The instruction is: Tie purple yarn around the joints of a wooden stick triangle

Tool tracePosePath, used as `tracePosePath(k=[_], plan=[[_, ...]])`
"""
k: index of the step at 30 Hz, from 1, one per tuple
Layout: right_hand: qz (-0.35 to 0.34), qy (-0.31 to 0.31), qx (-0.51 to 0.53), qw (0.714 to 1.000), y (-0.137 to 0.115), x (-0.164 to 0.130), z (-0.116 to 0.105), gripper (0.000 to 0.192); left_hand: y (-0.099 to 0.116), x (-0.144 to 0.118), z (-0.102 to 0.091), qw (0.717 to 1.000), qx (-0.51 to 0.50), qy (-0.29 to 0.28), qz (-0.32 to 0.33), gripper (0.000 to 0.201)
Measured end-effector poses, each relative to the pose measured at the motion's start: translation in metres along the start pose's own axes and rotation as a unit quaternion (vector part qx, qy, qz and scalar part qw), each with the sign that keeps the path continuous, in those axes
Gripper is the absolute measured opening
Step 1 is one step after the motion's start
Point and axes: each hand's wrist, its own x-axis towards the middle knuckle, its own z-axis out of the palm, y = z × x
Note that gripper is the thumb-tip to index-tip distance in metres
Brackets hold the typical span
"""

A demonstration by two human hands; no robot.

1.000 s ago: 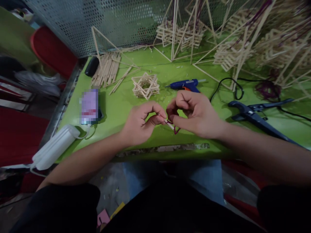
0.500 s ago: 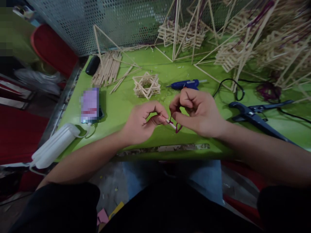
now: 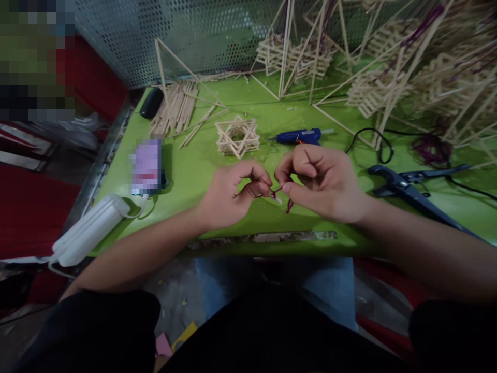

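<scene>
1. Sitting close against the near edge of the green counter [image 3: 217,171], the person keeps both forearms low in the middle of the frame, so the small work stays just above the surface.
2. The left hand [image 3: 227,194] is curled nearly shut, thumb and forefinger pinching a thin pale stick [image 3: 275,197], whose tip pokes out to the right; that steadies it for the other hand.
3. The right hand [image 3: 318,181] is likewise curled tight, its fingertips nipping a dark purple thread [image 3: 288,205] right at the stick's tip, a short tail dangling below. Whether the thread is looped round the stick is too small to tell.
4. Left of centre lie a blurred purple object [image 3: 146,165] and, at the counter's lower-left corner, a white pouch-like thing [image 3: 87,230].
5. Just beyond the hands sit a small star-shaped stick frame [image 3: 237,136] and a blue glue gun [image 3: 298,136], both within easy reach; dark blue pliers [image 3: 407,184] lie at the right.
6. Farther back, a loose stick bundle [image 3: 174,106] lies upper left, and finished stick structures [image 3: 388,83] crowd the upper right against the perforated metal panel [image 3: 155,36], clear of the working spot.
</scene>
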Motion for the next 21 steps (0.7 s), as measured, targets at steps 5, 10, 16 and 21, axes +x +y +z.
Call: tracePosePath(k=[5, 10, 16, 21], plan=[[0.014, 0.029, 0.003, 0.999, 0.008, 0.004, -0.001, 0.049, -0.002, -0.001, 0.001, 0.998, -0.069, -0.014, -0.008, 0.022], [0.012, 0.022, 0.001, 1.000, 0.007, 0.003, -0.002, 0.049, -0.002, -0.002, 0.000, 0.998, -0.045, -0.004, -0.035, 0.028], [-0.012, -0.001, -0.002, 1.000, -0.001, -0.001, -0.002, 0.048, -0.002, 0.002, -0.001, 0.999, 0.014, 0.019, -0.034, 0.032], [-0.009, -0.030, -0.018, 0.999, -0.002, -0.004, 0.000, 0.052, 0.002, 0.001, 0.001, 0.999, 0.018, 0.032, -0.036, 0.028]])
